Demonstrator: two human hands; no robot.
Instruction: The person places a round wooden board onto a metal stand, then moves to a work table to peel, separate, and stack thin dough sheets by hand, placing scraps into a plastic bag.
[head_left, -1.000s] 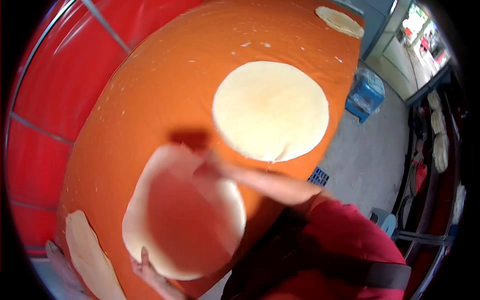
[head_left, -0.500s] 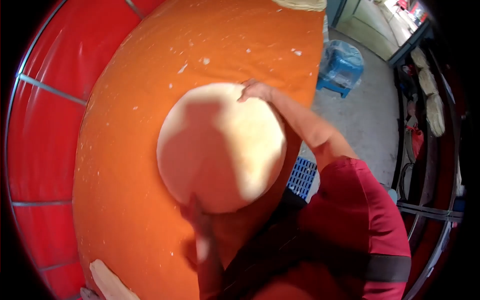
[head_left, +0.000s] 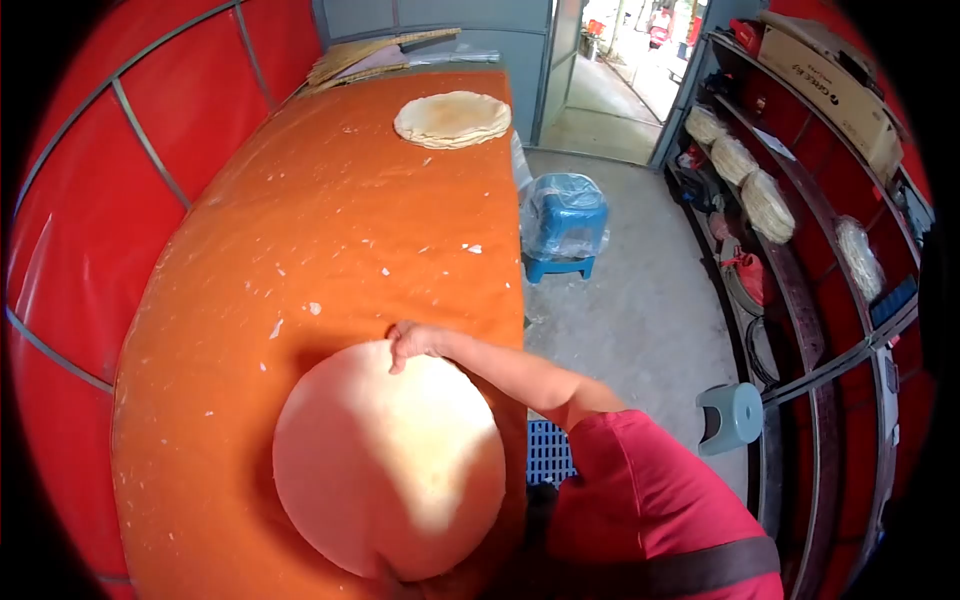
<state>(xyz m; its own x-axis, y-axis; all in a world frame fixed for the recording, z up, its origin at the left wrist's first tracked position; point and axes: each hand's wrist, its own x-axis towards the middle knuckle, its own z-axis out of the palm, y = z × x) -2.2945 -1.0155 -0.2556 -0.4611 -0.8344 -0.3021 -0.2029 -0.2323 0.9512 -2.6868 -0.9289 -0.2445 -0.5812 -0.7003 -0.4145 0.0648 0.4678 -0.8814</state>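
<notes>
A large, pale round flatbread is between my hands at the near end of the orange-covered table. It may be several thin sheets stacked together; from above I cannot tell. At its far edge, my right hand is closed on the rim, thumb on top and fingers curled at the edge. My left hand is in deep shadow at the near edge, mostly hidden, with a thumb or finger lying over the rim. My head's shadow falls across the left part of the flatbread.
Another stack of pale flatbreads lies at the table's far end. Small white scraps dot the cover. To the right are a plastic-wrapped blue stool, a grey-green stool, a blue crate and shelves with bagged goods.
My view has tilted up, bringing the far stack, doorway and shelves into sight. The flatbread and both hands now appear lower in view, with the right hand still at the far rim.
</notes>
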